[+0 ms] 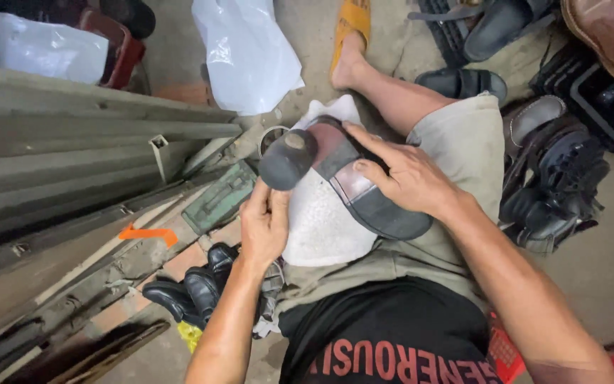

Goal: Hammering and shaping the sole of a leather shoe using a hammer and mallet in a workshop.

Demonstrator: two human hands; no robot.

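Shoe: an upturned shoe (353, 181), sole facing up, lies across the person's lap on a white cloth (321, 220), middle of the scene.
Heel piece: a dark rounded heel piece (287, 160) sits at the shoe's left end, with a pale spot on its upper face.
Sole colours: reddish-brown in the middle, dark grey toward the near right end.
Left hand: the left hand (264, 224) is just below the heel piece, fingers pinched together at its lower edge and touching it.
Right hand: the right hand (406, 174) lies on the sole, fingers spread and pressing it down, thumb on the reddish part.
Lap: beige shorts (463, 142) under the cloth; one bare leg stretches far, its foot in a yellow sandal (349, 25).
Left side: grey metal rails (72, 149), a green metal box (220, 198), and black shoes (193, 288) near the left forearm.
Right side: a heap of dark shoes (556, 178) on the floor.
Far: a white plastic bag (246, 53).
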